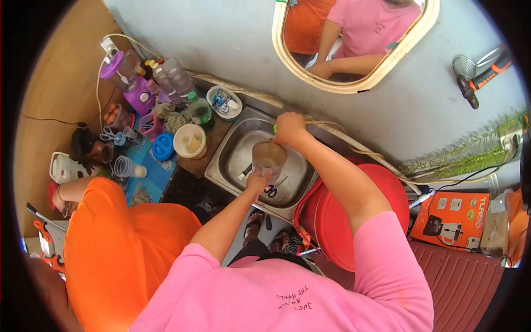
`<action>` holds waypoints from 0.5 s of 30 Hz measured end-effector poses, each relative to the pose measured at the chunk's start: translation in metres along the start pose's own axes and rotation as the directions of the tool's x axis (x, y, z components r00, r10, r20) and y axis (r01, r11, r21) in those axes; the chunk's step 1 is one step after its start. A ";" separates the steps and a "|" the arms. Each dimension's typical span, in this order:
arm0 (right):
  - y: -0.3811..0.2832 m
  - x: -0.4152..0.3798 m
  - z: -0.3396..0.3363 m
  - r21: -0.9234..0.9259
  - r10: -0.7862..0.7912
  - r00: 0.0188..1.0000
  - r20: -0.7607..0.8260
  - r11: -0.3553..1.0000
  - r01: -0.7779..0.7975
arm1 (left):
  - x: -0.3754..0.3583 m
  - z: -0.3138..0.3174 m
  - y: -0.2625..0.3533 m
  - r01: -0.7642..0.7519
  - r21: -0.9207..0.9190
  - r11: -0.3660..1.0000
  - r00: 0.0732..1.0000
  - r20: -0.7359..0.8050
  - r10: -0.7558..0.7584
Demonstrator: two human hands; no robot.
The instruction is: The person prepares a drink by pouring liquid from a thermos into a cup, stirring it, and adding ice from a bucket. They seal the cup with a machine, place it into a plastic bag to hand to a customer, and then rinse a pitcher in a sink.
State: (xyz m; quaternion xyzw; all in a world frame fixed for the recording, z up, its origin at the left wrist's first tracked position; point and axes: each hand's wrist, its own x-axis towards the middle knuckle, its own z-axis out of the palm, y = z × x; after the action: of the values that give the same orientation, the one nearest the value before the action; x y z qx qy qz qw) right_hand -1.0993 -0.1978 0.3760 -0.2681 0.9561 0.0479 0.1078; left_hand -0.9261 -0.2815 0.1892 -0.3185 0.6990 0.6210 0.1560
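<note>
Over the sink (227, 152), my left hand (258, 181) is wrapped round the near side of a round, greyish container (269, 159). Its mouth faces up and its inside looks cloudy. My right hand (289, 128) is closed just above the container's far rim; a small green bit shows beside the fingers, but I cannot make out what they grip. Scissors (271, 191) with dark blue handles lie in the basin below my left hand. A dark-handled utensil (244, 172), perhaps a knife, is left of the container.
A lidded red bucket (354, 216) stands right of the sink. On the left are a white tub (190, 141), a green-tinted bottle (199, 109), a dish (224, 102) and a purple blender (138, 97). A person in orange (121, 243) stands close on my left. A mirror (354, 86) hangs ahead.
</note>
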 end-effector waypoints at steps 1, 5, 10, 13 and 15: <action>0.001 0.006 -0.003 -0.063 -0.079 0.996 0.050 0.995 0.082 | 0.011 0.001 0.001 -0.013 0.002 1.000 1.000 0.010 0.013; 0.004 0.009 -0.013 -0.099 -0.125 0.983 0.132 0.985 0.138 | 0.034 0.012 0.002 0.032 -0.138 0.990 0.999 0.028 -0.029; 0.028 -0.017 0.019 -0.025 -0.260 0.931 -0.256 0.965 0.263 | 0.051 0.023 0.004 0.101 -0.090 0.991 0.995 0.019 -0.100; 0.026 -0.111 -0.016 0.308 -0.193 0.956 -0.219 0.916 0.256 | 0.068 0.021 -0.007 0.079 -0.056 0.995 0.985 0.160 -0.069; 0.027 -0.181 -0.009 0.586 -0.158 0.938 -0.309 0.745 0.318 | 0.074 0.017 -0.012 0.052 -0.074 0.996 0.988 0.150 -0.040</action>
State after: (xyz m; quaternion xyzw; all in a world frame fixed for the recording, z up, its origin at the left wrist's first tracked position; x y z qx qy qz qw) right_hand -0.9644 -0.0848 0.4274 -0.3411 0.8801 -0.3203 0.0801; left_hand -0.9767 -0.2835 0.1318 -0.2933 0.6533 0.6659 0.2094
